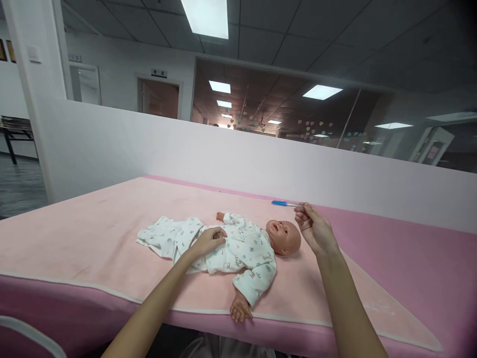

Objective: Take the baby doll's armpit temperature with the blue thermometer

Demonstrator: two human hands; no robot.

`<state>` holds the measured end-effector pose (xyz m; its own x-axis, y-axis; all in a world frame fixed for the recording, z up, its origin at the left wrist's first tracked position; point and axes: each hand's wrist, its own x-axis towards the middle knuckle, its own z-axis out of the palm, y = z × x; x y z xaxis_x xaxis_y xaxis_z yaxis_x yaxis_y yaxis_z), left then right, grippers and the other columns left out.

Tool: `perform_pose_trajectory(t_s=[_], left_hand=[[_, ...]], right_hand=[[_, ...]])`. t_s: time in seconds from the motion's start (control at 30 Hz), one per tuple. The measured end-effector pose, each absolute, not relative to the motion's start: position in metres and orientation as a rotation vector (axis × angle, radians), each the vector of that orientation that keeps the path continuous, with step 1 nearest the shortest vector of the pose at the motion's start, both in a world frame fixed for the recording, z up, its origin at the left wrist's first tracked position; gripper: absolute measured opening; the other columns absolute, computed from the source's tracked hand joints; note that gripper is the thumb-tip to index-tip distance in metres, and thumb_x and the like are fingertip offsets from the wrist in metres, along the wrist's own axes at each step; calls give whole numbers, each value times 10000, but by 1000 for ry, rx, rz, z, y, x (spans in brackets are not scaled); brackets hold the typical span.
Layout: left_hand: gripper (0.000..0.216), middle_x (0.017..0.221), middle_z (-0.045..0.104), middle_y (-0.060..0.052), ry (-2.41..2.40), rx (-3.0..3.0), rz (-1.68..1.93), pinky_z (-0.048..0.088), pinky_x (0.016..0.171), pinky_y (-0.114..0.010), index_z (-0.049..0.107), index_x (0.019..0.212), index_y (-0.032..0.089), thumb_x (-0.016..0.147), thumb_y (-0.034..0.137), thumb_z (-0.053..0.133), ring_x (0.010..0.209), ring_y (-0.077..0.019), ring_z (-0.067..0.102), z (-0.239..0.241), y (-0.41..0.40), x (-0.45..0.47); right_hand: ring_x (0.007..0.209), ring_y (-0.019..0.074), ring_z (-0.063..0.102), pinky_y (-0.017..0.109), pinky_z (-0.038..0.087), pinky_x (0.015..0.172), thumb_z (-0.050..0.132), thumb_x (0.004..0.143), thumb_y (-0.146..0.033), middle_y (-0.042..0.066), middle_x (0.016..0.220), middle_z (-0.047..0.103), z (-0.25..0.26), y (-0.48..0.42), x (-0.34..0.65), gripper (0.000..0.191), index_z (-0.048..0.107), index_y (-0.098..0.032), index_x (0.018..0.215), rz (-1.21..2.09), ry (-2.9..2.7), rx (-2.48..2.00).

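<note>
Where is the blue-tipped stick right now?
Head view, right of centre: the blue-tipped stick is pinched by the right hand, above the pink mat just beyond the head of the doll, blue end pointing left.

doll [238,248] lying face up on a mat [93,233], head to the right; mat spread over a table [410,258]; left hand [208,241] on the doll's chest; right hand [315,228] just right of the head, pinching a thin stick [285,203]; partition wall [261,164] behind the table.

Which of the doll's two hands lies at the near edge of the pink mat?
The doll hand on the sleeve stretched toward the camera. The other doll hand lies farther back, beyond the person's left hand.
</note>
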<state>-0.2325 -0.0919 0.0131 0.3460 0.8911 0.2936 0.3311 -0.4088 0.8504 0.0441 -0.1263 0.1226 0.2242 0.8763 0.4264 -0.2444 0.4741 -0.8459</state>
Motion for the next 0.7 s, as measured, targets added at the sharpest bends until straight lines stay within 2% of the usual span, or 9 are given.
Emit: perform_pose_trajectory(t_s=[0.07, 0.13, 0.3, 0.4, 0.57, 0.63, 0.7], left_hand=[[191, 601, 390, 32, 1076, 1908, 1022, 274, 524, -207, 548, 795, 173, 672, 285, 454, 577, -101, 375, 13, -92, -232], [193, 597, 386, 32, 1075, 1905, 1023, 275, 523, -207, 549, 792, 171, 671, 288, 454, 573, -100, 374, 12, -91, -232], [187, 600, 404, 32, 1072, 1903, 1028, 283, 528, -206, 552, 790, 170, 669, 277, 461, 577, -99, 383, 13, -91, -232], [172, 602, 416, 35, 1081, 1896, 1024, 285, 528, -206, 555, 782, 177, 665, 268, 469, 579, -99, 391, 14, -92, -232], [174, 598, 406, 34, 1080, 1913, 1038, 274, 524, -208, 555, 782, 170, 664, 263, 468, 576, -99, 386, 13, -91, -232], [174, 600, 404, 35, 1066, 1906, 1036, 274, 523, -208, 553, 783, 169, 663, 263, 469, 577, -97, 384, 13, -90, -232], [168, 604, 408, 37, 1060, 1895, 1033, 279, 527, -206, 552, 780, 174, 662, 262, 470, 580, -95, 383, 13, -90, -232]], right_hand=[[519, 22, 526, 93, 478, 513, 623, 675, -292, -31, 629, 565, 123, -125, 43, 174, 528, -160, 737, 971, -1038, -663], [507, 38, 528, 120, 485, 496, 617, 678, -315, -29, 613, 562, 119, -127, 34, 181, 524, -164, 714, 984, -1137, -740], [543, 112, 581, 226, 515, 529, 604, 685, -383, 5, 603, 600, 100, -144, 3, 237, 532, -162, 725, 546, -1343, -1097], [554, 109, 588, 216, 522, 537, 610, 683, -372, 17, 621, 613, 105, -151, 0, 239, 539, -154, 748, 755, -1272, -994], [504, 30, 527, 96, 472, 475, 629, 658, -286, -21, 615, 572, 114, -151, 5, 169, 548, -160, 737, 1237, -1079, -771], [488, 44, 518, 127, 477, 459, 613, 670, -303, -15, 603, 564, 108, -153, 0, 172, 539, -157, 723, 1215, -1147, -851], [504, 79, 537, 184, 494, 470, 594, 687, -342, 0, 605, 573, 99, -157, -7, 198, 534, -158, 726, 924, -1249, -1020]])
